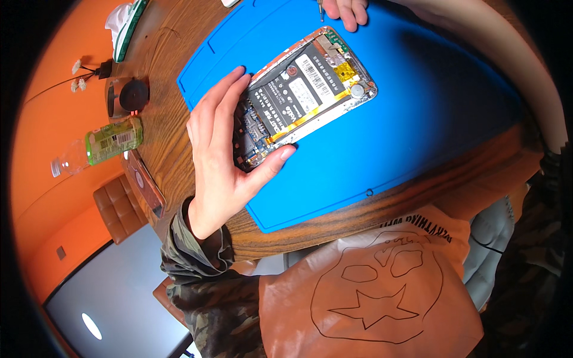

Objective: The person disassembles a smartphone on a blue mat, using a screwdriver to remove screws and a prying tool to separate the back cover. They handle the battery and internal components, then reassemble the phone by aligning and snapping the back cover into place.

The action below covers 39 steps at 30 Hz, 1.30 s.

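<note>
An opened tablet-like device [310, 83] with a dark battery, blue and green boards and yellow tape lies tilted diagonally on a blue mat [382, 155]. My left hand [218, 152] grips its left end, fingers along the upper edge and thumb at the lower edge, covering part of that end. At the top, my right hand [346, 13] has curled fingers around a slim metal screwdriver [322, 15], just above the device's right end; its grip is partly out of frame.
The wooden table [161, 59] holds a plastic bottle [113, 143], a black round container [131, 94], small white flowers [80, 80], a white-and-green packet [128, 30] and a flat brown object [143, 182]. A brown chair [116, 209] stands left. My orange apron [382, 304] is below.
</note>
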Motion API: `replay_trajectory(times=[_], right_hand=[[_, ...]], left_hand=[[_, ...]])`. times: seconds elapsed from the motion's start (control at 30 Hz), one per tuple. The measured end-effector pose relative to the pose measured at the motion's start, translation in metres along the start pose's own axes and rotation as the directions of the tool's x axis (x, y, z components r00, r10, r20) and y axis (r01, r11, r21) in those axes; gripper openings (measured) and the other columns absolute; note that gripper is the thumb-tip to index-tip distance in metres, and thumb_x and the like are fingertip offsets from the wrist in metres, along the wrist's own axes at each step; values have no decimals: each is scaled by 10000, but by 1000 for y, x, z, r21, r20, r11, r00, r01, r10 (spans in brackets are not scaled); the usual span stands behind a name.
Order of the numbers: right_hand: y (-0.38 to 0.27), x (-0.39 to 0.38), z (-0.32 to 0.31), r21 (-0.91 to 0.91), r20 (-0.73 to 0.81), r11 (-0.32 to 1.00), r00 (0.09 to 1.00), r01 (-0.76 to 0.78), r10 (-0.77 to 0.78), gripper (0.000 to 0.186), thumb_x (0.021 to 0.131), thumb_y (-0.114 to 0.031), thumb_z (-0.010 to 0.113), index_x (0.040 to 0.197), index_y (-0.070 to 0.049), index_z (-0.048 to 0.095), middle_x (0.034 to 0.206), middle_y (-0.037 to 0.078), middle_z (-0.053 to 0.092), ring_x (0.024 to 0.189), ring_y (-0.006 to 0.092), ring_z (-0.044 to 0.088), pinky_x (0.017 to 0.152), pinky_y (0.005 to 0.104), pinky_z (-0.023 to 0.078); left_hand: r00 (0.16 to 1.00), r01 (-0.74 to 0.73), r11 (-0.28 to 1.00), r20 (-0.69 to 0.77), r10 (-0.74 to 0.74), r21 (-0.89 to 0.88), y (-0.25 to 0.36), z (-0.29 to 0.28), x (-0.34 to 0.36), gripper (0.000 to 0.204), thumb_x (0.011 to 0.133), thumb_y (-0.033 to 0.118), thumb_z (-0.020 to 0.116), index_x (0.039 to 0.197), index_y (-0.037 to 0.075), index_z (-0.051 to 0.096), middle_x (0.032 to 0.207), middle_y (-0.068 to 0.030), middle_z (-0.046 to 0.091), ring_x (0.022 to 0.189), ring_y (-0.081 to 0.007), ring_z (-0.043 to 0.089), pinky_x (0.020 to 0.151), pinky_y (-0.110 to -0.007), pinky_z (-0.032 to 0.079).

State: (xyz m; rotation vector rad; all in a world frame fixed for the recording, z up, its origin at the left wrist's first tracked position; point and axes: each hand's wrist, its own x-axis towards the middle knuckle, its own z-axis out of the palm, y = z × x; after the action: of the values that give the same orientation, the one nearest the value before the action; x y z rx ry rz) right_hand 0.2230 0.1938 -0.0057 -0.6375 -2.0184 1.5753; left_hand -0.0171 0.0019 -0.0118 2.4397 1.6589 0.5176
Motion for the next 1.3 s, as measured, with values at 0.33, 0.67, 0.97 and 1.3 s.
replay_trajectory(times=[0.33,0.67,0.97,1.3], right_hand=[[4,-1,6,54,-31,997,998,-49,51,276,998,-190,654,893,50,569,710,95,646,562,126,621,483,224,479],[-31,0,15,14,114,974,968,-225,222,323,1011,-351,654,968,-33,614,740,12,564,651,85,493,563,241,383],[-10,-6,13,32,135,939,933,-341,334,356,1072,-396,556,941,-66,575,738,1,515,671,85,482,615,249,393],[-6,-12,15,163,129,949,959,-272,252,267,1078,-294,575,949,-61,595,738,-8,524,630,69,474,578,231,385]], left_hand=[[1000,2,1000,1,-1,-19,2,0,1,889,756,442,860,1444,2,511,1498,-188,487,1332,-358,481,1103,-475,349],[1000,9,1000,15,-8,-4,10,-2,1,894,727,446,870,1413,-11,525,1464,-197,509,1316,-376,499,1080,-484,361],[998,7,999,63,-10,39,9,-4,-1,980,730,542,844,1440,-39,498,1493,-236,496,1347,-387,485,1121,-492,342],[998,6,1000,59,-8,30,10,-4,-2,995,711,534,860,1440,-37,498,1491,-235,504,1347,-386,487,1119,-493,341]])
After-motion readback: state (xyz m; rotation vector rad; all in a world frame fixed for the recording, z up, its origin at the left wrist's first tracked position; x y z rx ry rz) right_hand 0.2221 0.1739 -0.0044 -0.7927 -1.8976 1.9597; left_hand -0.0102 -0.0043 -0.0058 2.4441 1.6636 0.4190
